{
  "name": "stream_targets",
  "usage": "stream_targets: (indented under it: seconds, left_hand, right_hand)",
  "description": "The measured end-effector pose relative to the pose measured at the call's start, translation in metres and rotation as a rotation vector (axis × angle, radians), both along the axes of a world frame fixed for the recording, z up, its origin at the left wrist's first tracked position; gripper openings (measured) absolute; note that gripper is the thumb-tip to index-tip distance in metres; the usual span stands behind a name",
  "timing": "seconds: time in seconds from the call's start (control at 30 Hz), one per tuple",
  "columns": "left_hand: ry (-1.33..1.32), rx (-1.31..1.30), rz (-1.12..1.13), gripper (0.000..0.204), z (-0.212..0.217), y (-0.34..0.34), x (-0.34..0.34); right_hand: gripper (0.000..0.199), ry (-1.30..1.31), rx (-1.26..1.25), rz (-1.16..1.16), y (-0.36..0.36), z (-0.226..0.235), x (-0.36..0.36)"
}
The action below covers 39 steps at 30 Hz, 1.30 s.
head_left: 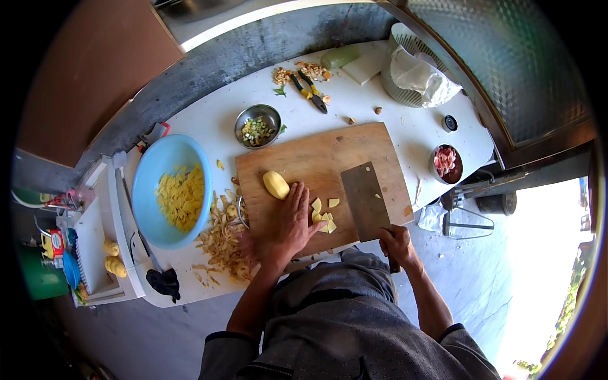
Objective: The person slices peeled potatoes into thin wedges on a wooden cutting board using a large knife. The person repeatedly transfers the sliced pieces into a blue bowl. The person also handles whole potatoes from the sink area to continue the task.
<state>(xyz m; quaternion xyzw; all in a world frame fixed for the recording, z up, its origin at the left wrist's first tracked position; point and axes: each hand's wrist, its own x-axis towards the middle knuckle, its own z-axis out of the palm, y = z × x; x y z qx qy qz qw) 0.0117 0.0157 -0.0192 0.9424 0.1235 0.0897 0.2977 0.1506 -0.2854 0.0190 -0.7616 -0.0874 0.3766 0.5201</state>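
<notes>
My left hand lies on the wooden cutting board, fingers stretched out and thumb apart. Just beyond its fingertips rests a whole peeled potato. Beside the thumb is a small cluster of cut potato pieces. My right hand is wrapped round the handle of a cleaver at the board's near right edge. Its broad blade shows from above over the right part of the board, with a small pale bit on it.
Left of the board stand a light-blue basin of potato slices and a heap of peelings. Beyond are a metal bowl of chopped greens and pliers. At right sit a bowl of raw meat and a lined basket.
</notes>
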Motion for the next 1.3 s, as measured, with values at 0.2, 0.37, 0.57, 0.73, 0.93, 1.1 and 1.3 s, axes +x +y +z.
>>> stream_targets:
  seconds: [0.2,0.37,0.57,0.73,0.93,1.1,1.3]
  left_hand:
    - [-0.071,-0.023,-0.002,0.098,-0.009,-0.009,-0.003]
    - [-0.045,-0.107,0.010,0.100,0.002,-0.027,-0.014]
    - [-0.157,-0.179,0.194,0.109,-0.009,-0.039,-0.012]
    - [-0.145,-0.148,0.210,0.108,-0.010,-0.043,-0.014]
    - [-0.196,-0.164,0.215,0.091,-0.006,-0.046,-0.019]
    - [-0.307,-0.173,0.220,0.078,-0.009,-0.040,-0.028]
    - [-0.583,-0.144,0.194,0.069,0.037,-0.010,-0.022]
  right_hand:
    - [0.025,0.028,0.021,0.134,-0.006,-0.018,0.001]
    - [0.025,0.049,-0.004,0.236,0.014,-0.015,-0.006]
    - [0.025,0.099,-0.038,0.317,0.044,-0.012,-0.025]
    - [0.027,0.113,-0.051,0.382,0.054,-0.007,-0.046]
    - [0.028,0.215,-0.088,0.375,0.065,-0.004,-0.062]
    - [0.021,0.114,0.056,0.397,0.076,-0.012,-0.071]
    - [0.021,0.094,0.072,0.424,0.107,0.056,-0.066]
